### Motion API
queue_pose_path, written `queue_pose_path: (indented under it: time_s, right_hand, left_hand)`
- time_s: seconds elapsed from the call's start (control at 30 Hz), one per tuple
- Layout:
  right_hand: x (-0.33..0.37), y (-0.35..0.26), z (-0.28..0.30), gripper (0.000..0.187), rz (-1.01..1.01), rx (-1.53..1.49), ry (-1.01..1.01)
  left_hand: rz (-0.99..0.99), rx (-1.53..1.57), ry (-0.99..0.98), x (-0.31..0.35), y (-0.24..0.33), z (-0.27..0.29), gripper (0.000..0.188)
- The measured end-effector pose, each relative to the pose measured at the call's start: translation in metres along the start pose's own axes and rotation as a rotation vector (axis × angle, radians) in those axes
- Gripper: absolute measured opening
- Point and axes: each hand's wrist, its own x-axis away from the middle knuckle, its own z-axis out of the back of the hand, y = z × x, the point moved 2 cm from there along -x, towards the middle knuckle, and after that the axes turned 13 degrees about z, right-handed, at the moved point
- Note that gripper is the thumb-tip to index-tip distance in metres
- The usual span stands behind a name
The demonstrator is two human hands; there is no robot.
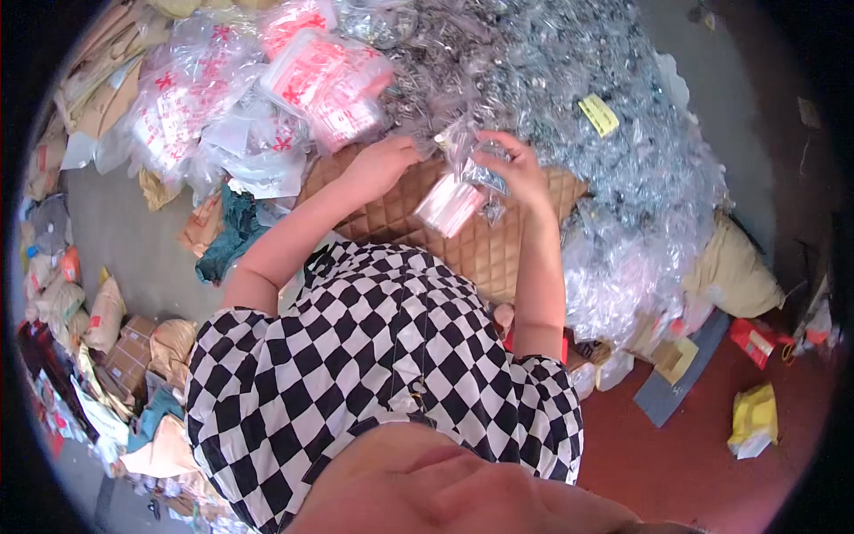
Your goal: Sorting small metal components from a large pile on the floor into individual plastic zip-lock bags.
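Note:
My right hand [516, 169] is curled around a crumpled clear plastic wrapper [459, 147], its fingers bent toward my left hand. Just below the wrapper is a small pale packet with pinkish stripes [449, 205], blurred; I cannot tell whether it hangs from the plastic or lies on the quilted brown cover [382, 218]. My left hand [384, 166] reaches to the near edge of the plastic heap. Its fingers are bent together at the tips, and what they hold, if anything, is hidden.
A large heap of clear plastic wrap [569, 71] spreads ahead and to the right, with a yellow label [598, 115] on it. Clear bags with red print [325, 80] lie ahead left. A beige sack [734, 267] and a yellow bag [753, 418] sit at right.

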Motion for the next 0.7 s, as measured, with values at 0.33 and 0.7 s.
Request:
queue_pose_path:
  time_s: [0.33,0.7]
  right_hand:
    - [0.022,0.016,0.005,0.035,-0.020,0.036,0.066]
    - [0.033,-0.030,-0.054,0.022,0.123,0.444,-0.037]
  left_hand:
    - [0.041,0.120,-0.221,0.007,0.001,-0.007,0.013]
    - [-0.194,0.158,-0.355,0.011,0.044,-0.006,0.019]
